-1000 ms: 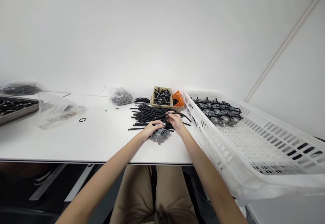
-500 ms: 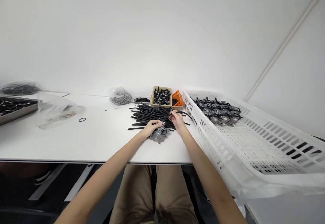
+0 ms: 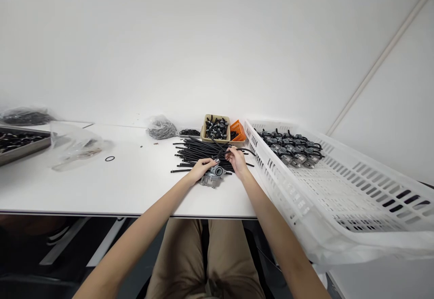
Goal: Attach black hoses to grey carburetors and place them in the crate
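Note:
A grey metal carburetor (image 3: 212, 177) is gripped from its upper left side by my left hand (image 3: 202, 170), fingers closed over its top. The round mouth of the carburetor faces me. My right hand (image 3: 236, 159) pinches a black rubber hose (image 3: 247, 150), whose free end sticks out to the right. Where the hose's other end lies, close to the carburetor's top, is hidden among my fingers. Behind both hands a pile of black hoses (image 3: 193, 150) is spread on the white table (image 3: 135, 181).
A white crate (image 3: 288, 199) on the right holds several carburetors (image 3: 294, 147) with hoses. At the back stand a beige bin (image 3: 204, 134) of black parts and an orange basket (image 3: 240, 129). Plastic bags (image 3: 162, 128), a black ring (image 3: 110, 158) and a metal tray (image 3: 40, 143) lie leftward.
The carburetor and my left hand have shifted very slightly up, away from the table edge. My right hand keeps its pinch on the hose in nearly the same spot.

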A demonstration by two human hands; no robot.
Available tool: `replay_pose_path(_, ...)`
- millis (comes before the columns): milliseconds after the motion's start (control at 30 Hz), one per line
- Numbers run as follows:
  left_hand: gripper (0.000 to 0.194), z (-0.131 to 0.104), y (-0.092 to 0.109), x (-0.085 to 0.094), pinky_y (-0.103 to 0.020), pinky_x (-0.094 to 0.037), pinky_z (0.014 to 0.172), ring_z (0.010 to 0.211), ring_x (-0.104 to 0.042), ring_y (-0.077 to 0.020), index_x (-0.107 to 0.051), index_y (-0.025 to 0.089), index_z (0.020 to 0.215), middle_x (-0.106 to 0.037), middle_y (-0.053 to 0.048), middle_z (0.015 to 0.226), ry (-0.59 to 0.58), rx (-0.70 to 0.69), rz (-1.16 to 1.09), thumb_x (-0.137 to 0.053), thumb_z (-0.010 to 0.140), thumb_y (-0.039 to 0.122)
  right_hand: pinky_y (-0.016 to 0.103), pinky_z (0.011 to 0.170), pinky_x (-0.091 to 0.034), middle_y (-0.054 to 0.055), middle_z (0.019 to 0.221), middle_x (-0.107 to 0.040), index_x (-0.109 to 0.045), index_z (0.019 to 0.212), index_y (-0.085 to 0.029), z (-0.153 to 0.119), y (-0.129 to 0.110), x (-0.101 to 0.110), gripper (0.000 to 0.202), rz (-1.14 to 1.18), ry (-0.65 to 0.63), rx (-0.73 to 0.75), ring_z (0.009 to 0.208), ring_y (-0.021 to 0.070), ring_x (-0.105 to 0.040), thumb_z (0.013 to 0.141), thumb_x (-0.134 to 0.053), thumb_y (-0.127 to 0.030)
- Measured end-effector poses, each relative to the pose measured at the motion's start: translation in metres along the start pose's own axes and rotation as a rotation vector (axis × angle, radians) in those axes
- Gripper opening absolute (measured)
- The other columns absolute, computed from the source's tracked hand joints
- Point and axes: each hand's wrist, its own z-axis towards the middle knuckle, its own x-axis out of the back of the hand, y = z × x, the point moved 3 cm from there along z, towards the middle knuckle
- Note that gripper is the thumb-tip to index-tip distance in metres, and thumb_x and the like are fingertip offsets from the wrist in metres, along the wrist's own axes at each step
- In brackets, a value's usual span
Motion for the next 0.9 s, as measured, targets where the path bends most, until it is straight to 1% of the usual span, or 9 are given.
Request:
replay_pose_path(167,0.045,0.0,0.001,0.0,-0.025,-0.037,0.065,0.067,-0.051,-0.0156,-0.065,0.015,0.066,-0.06,-0.001,0.069,0.008,0.012,-0.006,-0.073,0.063,0.059,0.022,0.051,-0.039,-0.003,0.053,-0.053,-0.052,0.063,-0.019,0.003,0.0,0.005,0.021,-0.027,0.061,0.054,0.05,0.0093,-0.05,0.066,-0.064,-0.036)
replay_pose_path(367,0.044,-0.001,0.0,0.0,-0.025,-0.035,0.062,0.067,-0.051,-0.0155,-0.065,0.015,0.067,-0.06,-0.001,0.07,0.027,0.015,-0.008,-0.072,0.064,0.058,0.022,0.051,-0.038,-0.003,0.051,-0.053,-0.052,0.063,-0.019,0.003,0.001,0.004,0.022,-0.058,0.05,0.051,0.05,0.0098,-0.05,0.067,-0.062,-0.037)
replay_pose_path(533,0.046,-0.001,-0.001,0.002,-0.025,-0.033,0.059,0.064,-0.047,-0.0151,-0.063,0.015,0.064,-0.056,-0.001,0.066,0.067,0.001,0.017,-0.071,0.063,0.06,0.023,0.053,-0.039,-0.003,0.051,-0.052,-0.052,0.063,-0.019,0.002,0.0,0.003,0.022,-0.067,0.042,0.052,0.05,0.0098,-0.049,0.067,-0.062,-0.038)
replay_pose_path(633,0.046,0.0,0.001,0.005,-0.025,-0.033,0.059,0.064,-0.048,-0.0152,-0.064,0.015,0.064,-0.056,-0.001,0.065,0.106,-0.032,0.047,-0.071,0.064,0.061,0.023,0.052,-0.039,-0.004,0.052,-0.052,-0.052,0.063,-0.019,0.003,0.001,0.004,0.024,-0.064,0.042,0.044,0.05,0.0102,-0.05,0.066,-0.063,-0.04)
replay_pose_path(767,0.047,0.0,0.002,0.011,-0.027,-0.036,0.06,0.064,-0.049,-0.0161,-0.063,0.016,0.063,-0.058,-0.002,0.065,0.195,-0.064,0.071,-0.069,0.065,0.063,0.023,0.051,-0.038,-0.003,0.051,-0.052,-0.051,0.064,-0.019,0.004,0.002,0.004,0.025,-0.062,0.038,0.03,0.05,0.0099,-0.049,0.067,-0.063,-0.041)
replay_pose_path(900,0.045,0.001,0.002,0.014,-0.028,-0.039,0.064,0.067,-0.051,-0.0175,-0.065,0.016,0.063,-0.06,-0.003,0.067,0.248,-0.085,0.078,-0.068,0.066,0.061,0.023,0.052,-0.038,-0.003,0.052,-0.053,-0.052,0.065,-0.02,0.004,0.001,0.004,0.024,-0.069,0.038,0.029,0.05,0.0102,-0.049,0.068,-0.062,-0.041)
